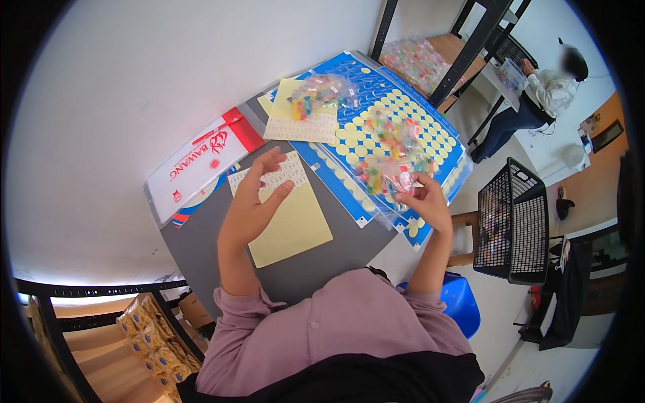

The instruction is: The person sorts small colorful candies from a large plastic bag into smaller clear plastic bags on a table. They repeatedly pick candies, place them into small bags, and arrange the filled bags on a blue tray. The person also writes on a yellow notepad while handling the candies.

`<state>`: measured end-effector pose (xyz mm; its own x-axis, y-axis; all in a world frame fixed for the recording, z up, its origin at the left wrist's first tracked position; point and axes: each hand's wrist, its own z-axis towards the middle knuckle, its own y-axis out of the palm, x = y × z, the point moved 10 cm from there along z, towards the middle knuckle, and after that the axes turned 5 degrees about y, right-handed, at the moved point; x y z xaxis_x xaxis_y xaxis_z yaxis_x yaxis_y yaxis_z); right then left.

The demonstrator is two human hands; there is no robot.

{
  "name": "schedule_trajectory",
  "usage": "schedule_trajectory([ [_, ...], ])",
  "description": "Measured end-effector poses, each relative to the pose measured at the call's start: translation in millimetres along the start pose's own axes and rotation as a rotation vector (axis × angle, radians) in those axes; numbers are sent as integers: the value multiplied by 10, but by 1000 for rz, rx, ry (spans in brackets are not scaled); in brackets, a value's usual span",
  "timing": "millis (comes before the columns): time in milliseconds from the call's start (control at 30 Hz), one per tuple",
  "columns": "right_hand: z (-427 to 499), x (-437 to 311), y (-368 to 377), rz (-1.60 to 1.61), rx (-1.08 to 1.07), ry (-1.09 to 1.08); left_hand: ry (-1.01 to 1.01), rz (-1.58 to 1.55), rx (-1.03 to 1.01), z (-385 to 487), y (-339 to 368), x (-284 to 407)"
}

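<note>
My left hand hovers with fingers apart, holding nothing, over a yellow sheet of small printed labels on the grey table. The upper rows of that sheet carry white labels; its lower part is bare backing. Between the thumb and fingers of my right hand is the edge of a clear plastic bag of colourful candies. More candy bags lie just beyond it, on blue sheets with round yellow stickers. Farther back, another group of candy bags rests on a second label sheet.
A white and red plastic pack lies along the wall. At right stand a black plastic basket and a blue bin. Shelving with candy bags rises behind the table. A person works at a far table. Packaged snacks sit lower left.
</note>
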<state>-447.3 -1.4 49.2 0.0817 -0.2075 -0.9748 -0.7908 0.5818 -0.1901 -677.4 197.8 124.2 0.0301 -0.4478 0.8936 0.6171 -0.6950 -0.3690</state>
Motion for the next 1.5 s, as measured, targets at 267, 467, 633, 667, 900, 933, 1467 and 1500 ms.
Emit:
schedule_trajectory([
  [267, -128, -744, 1071, 366, -176, -272, -29, -357, -128, 6, 448, 67],
  [467, -65, -761, 1312, 51, -212, -331, -53, -251, -134, -5, 276, -97],
  [633, -51, -742, 1176, -54, 186, -442, -216, -315, -175, -71, 152, -254],
  [667, -92, -749, 1163, -84, 246, -450, -230, -310, -151, -61, 141, -287],
  [900, -104, -649, 1621, 201, -64, -316, -231, -312, -161, -18, 281, -310],
  [933, -89, -585, 1642, 238, -78, -254, -236, -291, -165, -22, 288, -310],
  [1467, 88, -301, 1739, 562, -206, -156, -229, -168, -226, -33, 348, -347],
  [1500, 71, -336, 1723, 458, -160, -207, -221, -150, -242, -37, 366, -378],
])
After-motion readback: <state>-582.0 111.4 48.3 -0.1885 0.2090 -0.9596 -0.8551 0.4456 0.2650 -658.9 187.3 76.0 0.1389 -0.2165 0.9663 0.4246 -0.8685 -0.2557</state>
